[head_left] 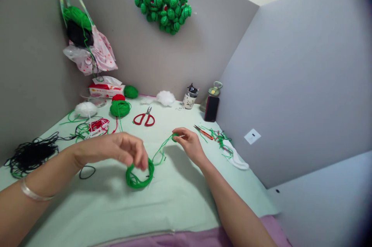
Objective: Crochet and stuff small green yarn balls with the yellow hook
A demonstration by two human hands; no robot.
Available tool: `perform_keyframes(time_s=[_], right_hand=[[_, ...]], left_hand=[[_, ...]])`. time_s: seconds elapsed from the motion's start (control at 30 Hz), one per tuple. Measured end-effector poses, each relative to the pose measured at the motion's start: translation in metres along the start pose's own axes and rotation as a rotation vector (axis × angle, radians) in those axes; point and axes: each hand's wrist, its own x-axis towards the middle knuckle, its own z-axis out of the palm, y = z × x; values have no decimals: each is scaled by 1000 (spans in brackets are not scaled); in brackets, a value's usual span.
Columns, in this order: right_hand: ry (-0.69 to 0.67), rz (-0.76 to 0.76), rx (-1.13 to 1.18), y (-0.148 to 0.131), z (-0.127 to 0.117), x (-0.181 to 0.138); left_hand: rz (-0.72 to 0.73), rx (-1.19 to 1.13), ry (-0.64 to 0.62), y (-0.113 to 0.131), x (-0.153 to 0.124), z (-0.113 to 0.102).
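Let your left hand (pixel 131 151) work lightly, so the loose ring of green yarn (pixel 133 181) shouldn't snag; your half-curled fingers hang over that ring, which lies at their six o'clock, though I cannot tell whether they grip it. Leave the thin green strand (pixel 166 141) between slack. Your right hand (pixel 189 145) pinches a small, round green yarn piece (pixel 174 138) at its ten o'clock, fingertips nearly together.

The green yarn coil (pixel 135 182) looks soft and fibrous, its strands slightly shiny, while the black yarn (pixel 33 155) is matt. White stuffing (pixel 166 98) appears fluffy. The desk (pixel 177 204) wears smooth, matt cloth, lightly creased. The scissors (pixel 148 114) pair metal blades with red, plastic-looking handles. The phone (pixel 212 109) has a dark, smooth face; the bracelet (pixel 32 194) is shiny metal; the tissue box (pixel 107 91) looks like printed card.
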Motion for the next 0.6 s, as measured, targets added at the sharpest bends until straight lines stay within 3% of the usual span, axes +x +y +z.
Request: perform_keyframes(time_s=[0.03, 0.07, 0.17, 0.23, 0.4, 0.6], right_hand=[[10, -32, -11, -1, 0, -1], [15, -65, -22, -2, 1, -3], [5, -161, -61, -8, 2, -8], [-3, -218, -96, -12, 3, -12], [6, -326, -172, -13, 3, -16], [-22, -458, -258, -6, 4, -16]], left_hand=[[-57, 50, -53, 2, 2, 5], [-68, 104, 7, 4, 5, 9], [81, 160, 432, 6, 26, 15], [151, 94, 542, 4, 45, 16], [173, -8, 536, -15, 82, 27], [167, -172, 524, -35, 96, 41]])
